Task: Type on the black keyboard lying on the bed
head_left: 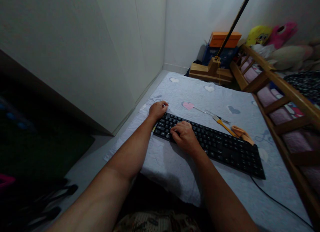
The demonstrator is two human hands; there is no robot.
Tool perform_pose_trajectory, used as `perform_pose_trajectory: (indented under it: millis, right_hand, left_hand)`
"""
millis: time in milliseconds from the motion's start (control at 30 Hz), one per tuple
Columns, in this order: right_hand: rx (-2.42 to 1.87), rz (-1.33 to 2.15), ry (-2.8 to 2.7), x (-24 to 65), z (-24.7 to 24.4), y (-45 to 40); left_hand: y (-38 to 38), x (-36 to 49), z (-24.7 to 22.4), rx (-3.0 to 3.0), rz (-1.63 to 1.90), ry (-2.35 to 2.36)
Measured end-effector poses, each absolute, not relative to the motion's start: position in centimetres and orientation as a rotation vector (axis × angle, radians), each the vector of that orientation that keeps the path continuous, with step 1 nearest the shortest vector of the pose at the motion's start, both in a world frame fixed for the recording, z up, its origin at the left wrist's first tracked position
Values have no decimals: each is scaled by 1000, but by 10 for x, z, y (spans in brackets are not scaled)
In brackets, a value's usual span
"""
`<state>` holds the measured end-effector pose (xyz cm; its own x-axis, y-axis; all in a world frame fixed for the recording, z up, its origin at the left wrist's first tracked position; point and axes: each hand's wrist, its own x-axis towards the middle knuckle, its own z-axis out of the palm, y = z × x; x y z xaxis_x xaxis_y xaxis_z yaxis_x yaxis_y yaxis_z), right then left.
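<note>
I have the left hand (158, 110) just beyond the left end of the long black plastic keyboard (212, 142), close to the left edge of the worktop (152, 158), which is covered by a pale blue cloth with heart prints. Its grip is curled, thumb and forefinger near each other; I cannot tell whether anything small is between them. My right hand (185, 135) is over the keys in the left part of the keyboard, fingers bent and bunched with the thumb close to them; I see no object in that grip, but its underside is hidden from me, so I cannot tell how far it is closed. The keyboard lies aslant, from near the worktop's left edge towards its right edge, and its black cable (277, 200) runs from the near side of its right end towards the near right corner. A sliver of something yellowish shows at the keyboard's left end. Beyond the keyboard, I see a flat brush with a yellow-orange handle (225, 126), a thin metal wire-like tool (205, 111) just past it, and a crumpled orange-brown cloth (242, 133) beside the keyboard's far side. Past the far edge stands a wooden base (212, 71) bearing a slanting dark pole (235, 23).
</note>
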<state>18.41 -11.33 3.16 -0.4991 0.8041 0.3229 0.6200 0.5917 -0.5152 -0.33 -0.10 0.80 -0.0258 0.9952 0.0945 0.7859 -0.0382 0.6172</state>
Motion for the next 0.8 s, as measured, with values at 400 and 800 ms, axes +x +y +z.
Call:
perform_pose_trajectory:
  millis: [400, 800]
  right_hand:
    - [-1101, 483, -2291, 179, 30, -113]
    - [-1073, 489, -2261, 182, 28, -114]
  left_hand:
    - [-4, -3, 11, 1871, 761, 1843]
    - [-4, -2, 11, 1872, 740, 1866]
